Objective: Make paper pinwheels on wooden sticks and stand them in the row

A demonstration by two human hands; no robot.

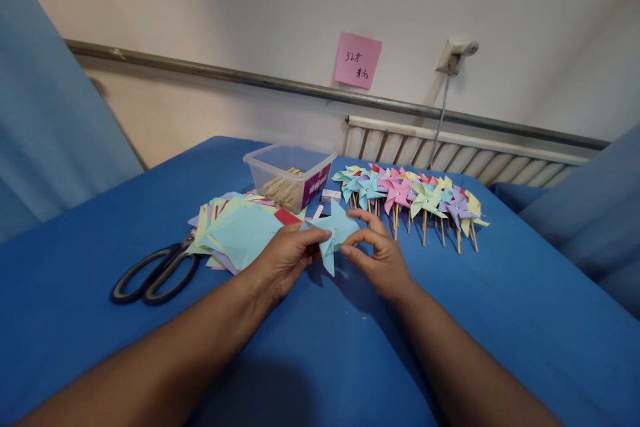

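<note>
"So, why are we holding this blue paper pinwheel (332, 227) from both sides?"

"Our left hand (295, 253) is pinching it, thumb near the folded middle, and our right hand (377, 257) is gripping its right side, probably steadying the folds above the table (320, 347)"

"And the other pinwheels (397, 193)?"

"They're lying near the far right corner, sticks pointing towards us, perhaps sparing the blades, while the scissors (161, 272) are resting nearer the left edge"

1 metal rail (250, 80) crosses the pale wall (240, 7) — white radiator (463, 157) below, blue curtains (50, 113) either side.
</note>
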